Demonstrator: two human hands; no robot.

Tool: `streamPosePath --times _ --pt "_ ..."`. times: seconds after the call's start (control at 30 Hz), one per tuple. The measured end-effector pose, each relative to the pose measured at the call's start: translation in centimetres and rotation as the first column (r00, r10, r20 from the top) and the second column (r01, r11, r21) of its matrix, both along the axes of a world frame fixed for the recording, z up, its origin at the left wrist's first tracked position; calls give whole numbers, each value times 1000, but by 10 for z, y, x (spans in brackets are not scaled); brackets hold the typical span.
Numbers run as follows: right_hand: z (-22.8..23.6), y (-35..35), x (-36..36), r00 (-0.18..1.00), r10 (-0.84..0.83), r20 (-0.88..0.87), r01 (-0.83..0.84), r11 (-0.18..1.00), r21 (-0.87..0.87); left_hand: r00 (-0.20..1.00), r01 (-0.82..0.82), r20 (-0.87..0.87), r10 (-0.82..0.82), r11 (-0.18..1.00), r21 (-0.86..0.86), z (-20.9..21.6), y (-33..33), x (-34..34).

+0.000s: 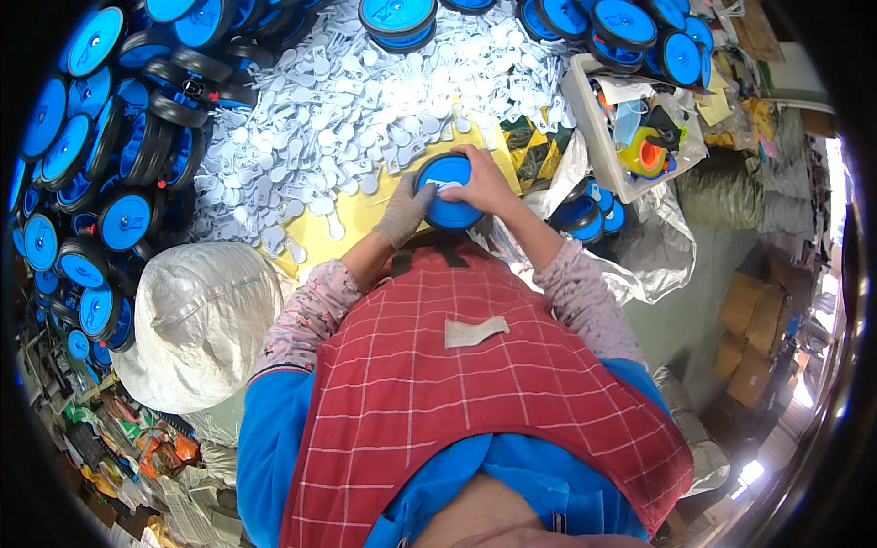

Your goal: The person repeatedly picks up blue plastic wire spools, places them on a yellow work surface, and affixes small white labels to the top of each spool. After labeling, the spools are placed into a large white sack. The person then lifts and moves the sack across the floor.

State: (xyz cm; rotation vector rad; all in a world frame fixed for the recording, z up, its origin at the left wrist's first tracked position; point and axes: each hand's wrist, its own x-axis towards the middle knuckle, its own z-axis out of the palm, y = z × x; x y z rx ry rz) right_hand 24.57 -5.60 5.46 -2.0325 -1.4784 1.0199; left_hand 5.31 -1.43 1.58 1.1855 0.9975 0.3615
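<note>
Just beyond my apron I hold a blue wheel (453, 214) with a black rim, its flat face turned up. My left hand (402, 210), in a pale wrap or glove with grey fingertips, grips its left side. My right hand (486, 183) clasps the right side, its thumb reaching over the face. Near both thumbs a small whitish piece (446, 188) shows at the wheel's middle; its shape is partly covered. Ahead lies a wide heap of pale grey plastic tabs (320, 128), each with a round end, spread over a yellow sheet (361, 219).
Many blue wheels with black tyres (123, 219) are piled at the left, more (626, 23) at the far right. A white bin (630, 187) of odds and ends stands right of the heap. A white woven sack (206, 320) bulges at my left; cardboard boxes (754, 329) sit at right.
</note>
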Motion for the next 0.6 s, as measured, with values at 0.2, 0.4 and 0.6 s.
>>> streamPosePath --times 0.2,0.4,0.6 --pt "7 24 -1 990 121 67 -110 981 -160 979 -206 -20 205 974 -90 -10 -19 7" --pt "8 42 3 938 336 87 -310 924 -222 943 -192 185 276 908 -373 -14 -22 -3" --pt "22 55 -14 871 446 207 -359 864 -354 950 -291 -122 287 956 -19 -15 -39 10"
